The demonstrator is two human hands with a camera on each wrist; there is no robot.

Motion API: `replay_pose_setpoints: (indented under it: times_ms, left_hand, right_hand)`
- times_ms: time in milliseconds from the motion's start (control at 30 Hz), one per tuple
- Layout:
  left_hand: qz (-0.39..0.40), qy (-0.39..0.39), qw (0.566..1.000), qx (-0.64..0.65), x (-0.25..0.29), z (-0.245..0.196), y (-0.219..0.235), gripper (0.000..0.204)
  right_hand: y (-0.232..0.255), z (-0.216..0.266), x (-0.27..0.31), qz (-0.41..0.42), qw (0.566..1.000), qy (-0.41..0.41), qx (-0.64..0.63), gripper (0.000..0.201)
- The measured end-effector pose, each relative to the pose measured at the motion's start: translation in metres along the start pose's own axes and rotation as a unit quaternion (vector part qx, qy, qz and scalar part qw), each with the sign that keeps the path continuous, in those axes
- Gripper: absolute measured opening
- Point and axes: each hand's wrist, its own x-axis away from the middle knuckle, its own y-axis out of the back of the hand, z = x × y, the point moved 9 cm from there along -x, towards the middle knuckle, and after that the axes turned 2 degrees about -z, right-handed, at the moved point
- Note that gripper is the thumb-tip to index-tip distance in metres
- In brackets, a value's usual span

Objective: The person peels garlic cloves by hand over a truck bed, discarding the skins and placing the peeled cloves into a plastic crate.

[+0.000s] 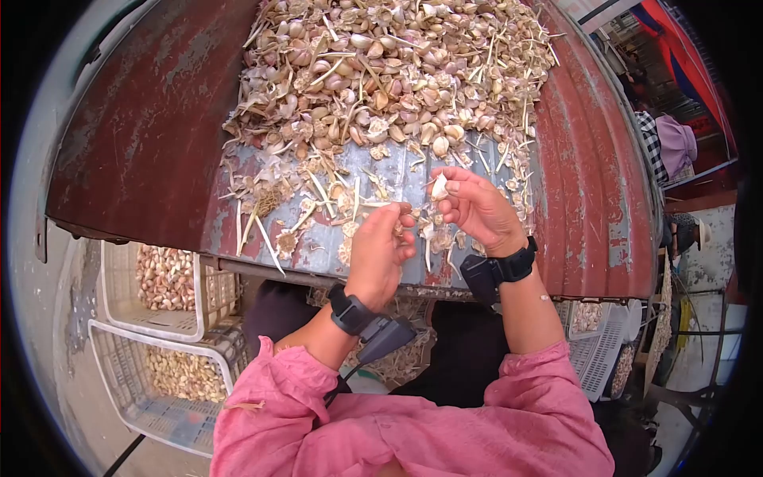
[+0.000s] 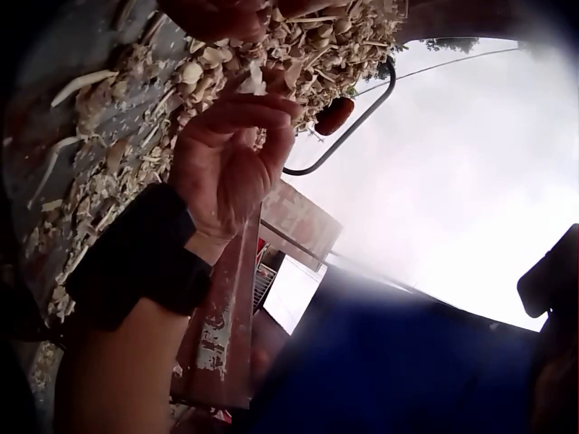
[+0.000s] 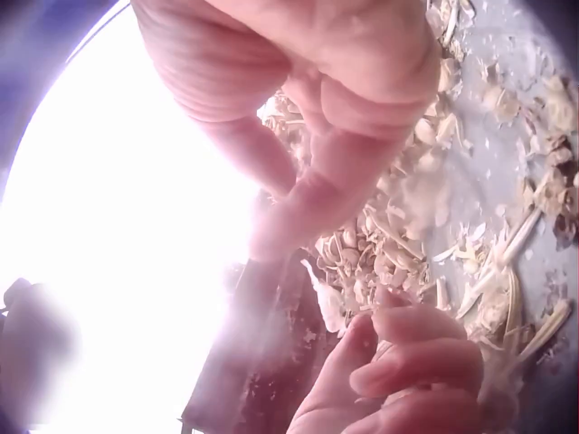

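My right hand (image 1: 481, 211) pinches a pale garlic clove (image 1: 439, 188) between thumb and fingers, above the sheet-metal surface (image 1: 318, 246). Just left of it and a little lower, my left hand (image 1: 377, 250) has its fingers curled, with a small brownish piece (image 1: 406, 208) at the thumb and fingertip; I cannot tell exactly what it is. In the left wrist view, whitish garlic (image 2: 253, 80) shows at the right hand's fingertips. The two hands face each other closely in the right wrist view. Beyond them lies a large heap of garlic cloves (image 1: 381, 79).
Dry stalks and skins (image 1: 318, 199) litter the metal below the heap. Red-painted metal panels (image 1: 151, 119) flank it. Plastic crates (image 1: 163, 334) holding cloves stand lower left, with another crate (image 1: 596, 350) at lower right. Other people (image 1: 675, 147) are at the far right.
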Motion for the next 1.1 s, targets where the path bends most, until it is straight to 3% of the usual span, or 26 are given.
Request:
replay_pose_setpoints:
  times_ms: [100,267,433,500,533,600,633,667,700,767,833,900,967,1000,1067,1100]
  left_hand:
    - [0.066,0.005,0.998,-0.020,0.003,0.004,-0.017,0.020]
    - [0.116,-0.009,0.993,-0.020,0.005,0.003,-0.031,0.018]
    - [0.053,-0.021,0.998,0.008,-0.005,0.004,-0.012,0.017]
    - [0.028,-0.027,0.999,0.014,-0.007,0.002,-0.005,0.017]
    - [0.008,-0.029,0.999,0.025,-0.007,0.002,-0.001,0.017]
    - [-0.025,-0.035,0.997,0.057,-0.009,0.001,0.005,0.017]
    - [-0.026,-0.038,0.997,0.058,-0.012,0.000,0.008,0.017]
    - [-0.026,-0.019,0.999,0.032,-0.015,0.002,0.012,0.019]
    - [-0.027,0.001,1.000,0.006,-0.016,0.003,0.015,0.023]
    - [-0.014,-0.027,0.999,0.040,-0.009,-0.004,0.014,0.024]
    - [-0.073,-0.089,0.993,0.039,-0.007,-0.018,0.022,0.017]
    - [-0.072,-0.094,0.991,0.057,-0.008,-0.018,0.022,0.017]
    - [-0.069,-0.101,0.990,0.072,-0.010,-0.021,0.020,0.016]
    - [-0.067,-0.094,0.990,0.076,-0.011,-0.019,0.019,0.016]
    - [-0.073,-0.084,0.991,0.078,-0.010,-0.019,0.019,0.017]
    - [-0.076,-0.086,0.990,0.079,-0.009,-0.021,0.019,0.017]
  right_hand:
    - [0.000,-0.002,0.011,0.037,0.997,0.007,-0.061,0.023]
    - [-0.018,0.009,0.024,0.081,0.993,0.081,0.008,0.018]
    - [-0.026,0.020,0.025,0.052,0.981,0.144,0.123,0.016]
    - [-0.012,0.022,0.013,-0.077,0.964,0.081,0.242,0.015]
    - [-0.017,0.028,0.004,-0.120,0.950,0.106,0.268,0.016]
    - [-0.080,0.023,0.002,-0.045,0.948,0.132,0.285,0.025]
    - [-0.146,0.015,0.018,0.081,0.940,0.122,0.309,0.030]
    - [-0.197,0.004,0.037,0.205,0.916,0.110,0.327,0.036]
    - [-0.200,0.004,0.031,0.205,0.916,0.111,0.326,0.036]
    - [-0.203,0.028,0.013,0.166,0.849,0.252,0.434,0.026]
    - [-0.131,0.047,-0.050,-0.043,0.831,0.228,0.505,0.020]
    - [-0.082,0.046,-0.097,-0.104,0.749,0.192,0.625,0.022]
    - [-0.068,0.034,-0.120,-0.149,0.662,0.269,0.684,0.018]
    - [-0.064,0.028,-0.123,-0.147,0.662,0.269,0.684,0.018]
    - [-0.065,0.008,-0.131,-0.052,0.616,0.252,0.745,0.015]
    - [-0.065,0.009,-0.120,-0.027,0.633,0.250,0.732,0.012]
